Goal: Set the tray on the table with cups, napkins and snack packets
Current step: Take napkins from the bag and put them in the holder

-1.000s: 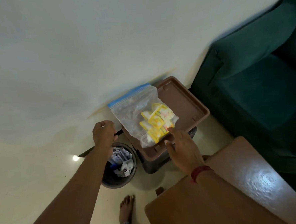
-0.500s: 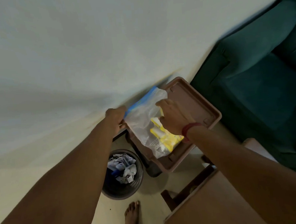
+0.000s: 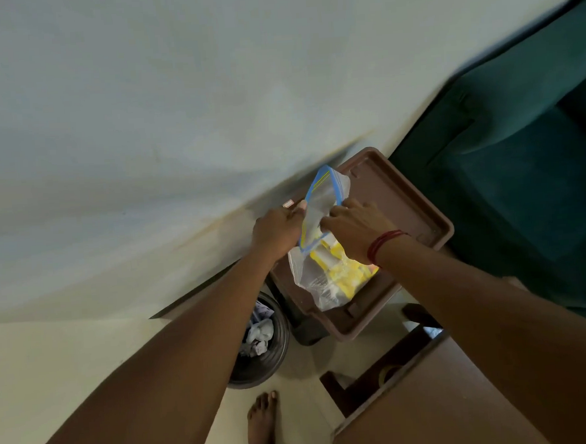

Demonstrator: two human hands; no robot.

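A person is standing over a brown tray (image 3: pixel 418 214) that is resting on a dark stand against the wall, between a waste bin (image 3: pixel 258 354) full of crumpled paper and a green sofa (image 3: pixel 522 173). A clear zip bag (image 3: pixel 322 268) holding yellow snack packets (image 3: pixel 342 270) is lying along the tray's near-left edge, its blue zip strip lifted toward the far-left corner. The left hand (image 3: pixel 275 231) is pinching one side of the bag's mouth, fingers closed on the plastic. The right hand (image 3: pixel 357 228), a red thread at its wrist, is gripping the opposite side, fingers likewise clamped on the bag. Both hands are meeting at the zip, so the step in hand appears to be pulling the bag open to get at the packets. The mouth is looking partly parted, though the blur is making this hard to confirm. A wooden table (image 3: pixel 433 412) is filling the lower right of the view, well apart from the tray. No cups or napkins are showing. The next move is probably calling for spreading the mouth wider, then reaching in for the packets while one hand keeps the bag steady.
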